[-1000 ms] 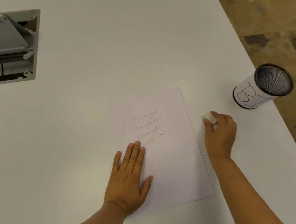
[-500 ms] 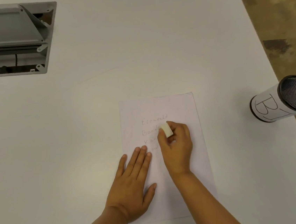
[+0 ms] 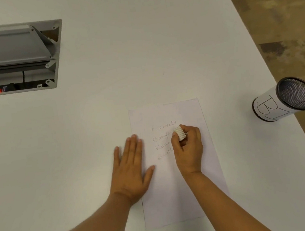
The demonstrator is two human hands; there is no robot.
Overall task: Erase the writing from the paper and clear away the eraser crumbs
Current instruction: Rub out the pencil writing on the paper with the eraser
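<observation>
Right hand [image 3: 188, 149], eraser [image 3: 180, 133] in its grip, hides writing [image 3: 164, 138] line-ends.

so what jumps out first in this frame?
The two hands on the paper at centre: the left hand lies flat on its left edge, and the right hand pinches a white eraser over the pencilled lines. Next, the mesh cup marked "B" at the table's right edge, and the open cable hatch top left.
</observation>
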